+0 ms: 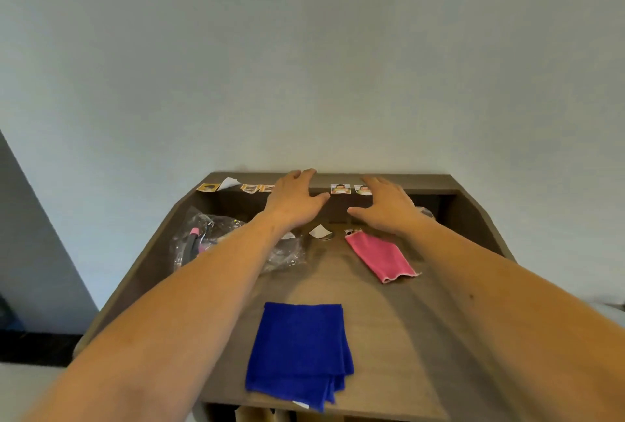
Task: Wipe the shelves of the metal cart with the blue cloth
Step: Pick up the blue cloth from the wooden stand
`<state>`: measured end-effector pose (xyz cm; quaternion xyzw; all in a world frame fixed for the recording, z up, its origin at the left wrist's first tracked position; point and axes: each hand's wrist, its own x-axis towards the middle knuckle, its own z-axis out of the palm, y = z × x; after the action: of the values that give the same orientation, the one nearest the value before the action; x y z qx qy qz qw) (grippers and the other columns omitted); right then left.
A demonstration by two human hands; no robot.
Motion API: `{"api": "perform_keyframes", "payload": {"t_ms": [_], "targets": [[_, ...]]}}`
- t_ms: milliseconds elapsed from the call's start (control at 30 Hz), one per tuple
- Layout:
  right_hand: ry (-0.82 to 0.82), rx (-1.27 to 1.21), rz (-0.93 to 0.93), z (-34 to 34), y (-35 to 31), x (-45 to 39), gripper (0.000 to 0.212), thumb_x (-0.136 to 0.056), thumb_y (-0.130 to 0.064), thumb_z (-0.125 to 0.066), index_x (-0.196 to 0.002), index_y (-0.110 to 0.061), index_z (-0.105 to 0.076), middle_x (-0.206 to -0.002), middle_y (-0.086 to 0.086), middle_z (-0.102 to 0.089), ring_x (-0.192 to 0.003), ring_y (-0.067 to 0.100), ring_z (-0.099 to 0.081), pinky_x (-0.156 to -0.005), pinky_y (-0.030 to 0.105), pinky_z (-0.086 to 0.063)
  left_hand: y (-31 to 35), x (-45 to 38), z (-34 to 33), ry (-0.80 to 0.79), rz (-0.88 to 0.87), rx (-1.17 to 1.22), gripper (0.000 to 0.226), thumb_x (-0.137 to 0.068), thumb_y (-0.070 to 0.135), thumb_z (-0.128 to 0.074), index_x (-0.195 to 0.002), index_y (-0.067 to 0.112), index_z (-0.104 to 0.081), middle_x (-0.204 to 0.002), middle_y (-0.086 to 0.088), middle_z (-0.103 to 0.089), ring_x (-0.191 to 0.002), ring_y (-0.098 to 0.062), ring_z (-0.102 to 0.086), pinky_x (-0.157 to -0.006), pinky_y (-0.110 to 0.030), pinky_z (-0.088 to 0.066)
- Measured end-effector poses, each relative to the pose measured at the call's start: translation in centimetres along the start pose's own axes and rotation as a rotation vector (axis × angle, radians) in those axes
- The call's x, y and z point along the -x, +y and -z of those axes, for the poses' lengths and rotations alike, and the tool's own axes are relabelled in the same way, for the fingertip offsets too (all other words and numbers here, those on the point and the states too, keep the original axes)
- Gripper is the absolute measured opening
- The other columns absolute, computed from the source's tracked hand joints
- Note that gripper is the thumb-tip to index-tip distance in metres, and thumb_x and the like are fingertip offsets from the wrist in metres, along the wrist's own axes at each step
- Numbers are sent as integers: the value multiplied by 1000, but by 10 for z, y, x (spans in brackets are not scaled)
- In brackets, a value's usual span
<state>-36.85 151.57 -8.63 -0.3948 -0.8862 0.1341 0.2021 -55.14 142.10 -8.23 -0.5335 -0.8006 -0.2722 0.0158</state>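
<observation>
Hands, left hand (293, 200) and right hand (387, 207), hover spread-fingered, holding nothing, well beyond the blue cloth (299, 352) (folded, untouched); best draw one back and grip its folded edge
</observation>
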Motion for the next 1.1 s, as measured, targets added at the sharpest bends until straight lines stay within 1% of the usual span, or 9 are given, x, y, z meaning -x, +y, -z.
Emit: {"api": "perform_keyframes", "payload": {"t_ms": [133,267,533,633,733,833,967,1033,1100], "targets": [[-47,12,3,-29,8,-1,85,-88,-48,-73,-157,-16,-35,-154,15,-47,-139,38,-44,-115,48,-36,-19,2,-21,-45,35,17,71,-90,53,-58,-152,25,-38,-156,-7,-39,-142,-31,-35,-114,-46,-34],[-123,18,-68,-59,9,8,89,-90,-51,-71,-161,-19,-27,-163,13,-36,-147,37,-35,-119,49,-33,-37,15,-41,-110,35,23,69,-91,50,-59,-152,24,-37,-157,-9,-36,-142,-34,-34,-115,-48,-32],[-310,27,-44,-125,-9,56,89,-89,-55,-70,-160,-23,-27,-164,11,-33,-150,34,-30,-120,51,-31,-75,53,-72,-155,42,47,61,-94,35,-64,-150,30,-39,-157,-5,-38,-143,-28,-33,-114,-47,-35],[-421,62,21,-147,-25,77,84,-91,-60,-63,-159,-26,-28,-163,9,-34,-149,34,-29,-118,52,-33,-83,57,-72,-149,44,42,59,-94,34,-62,-149,27,-41,-153,-7,-43,-139,-29,-38,-112,-47,-37],[-415,87,130,-164,-40,96,79,-93,-63,-58,-157,-25,-31,-159,10,-40,-146,34,-34,-117,50,-33,-86,58,-72,-150,38,53,60,-93,33,-62,-149,25,-42,-151,-7,-45,-136,-30,-41,-111,-47,-39],[-430,119,229,-179,-50,111,76,-97,-62,-50,-160,-26,-28,-165,10,-29,-151,34,-24,-122,51,-22,-89,61,-71,-135,42,80,59,-92,32,-63,-147,23,-44,-147,-7,-49,-134,-29,-44,-108,-43,-39],[-467,152,224,-198,-53,133,67,-104,-60,-27,-163,-32,-15,-173,5,-5,-158,27,0,-126,52,5,-94,69,-71,-124,48,82,60,-92,34,-63,-147,21,-45,-146,-7,-49,-133,-29,-44,-110,-45,-39],[-471,176,201,-203,-54,143,71,-102,-66,-16,-164,-33,-3,-173,4,6,-157,25,11,-124,51,13,-97,72,-72,-128,55,81,61,-92,34,-63,-149,22,-43,-149,-7,-47,-136,-30,-42,-111,-47,-38],[-485,193,183,-203,-56,149,86,-93,-80,-8,-163,-32,4,-172,5,12,-156,26,17,-122,52,18,-97,76,-72,-130,63,86,62,-93,35,-63,-150,24,-42,-151,-6,-46,-137,-30,-40,-112,-47,-38]]}}
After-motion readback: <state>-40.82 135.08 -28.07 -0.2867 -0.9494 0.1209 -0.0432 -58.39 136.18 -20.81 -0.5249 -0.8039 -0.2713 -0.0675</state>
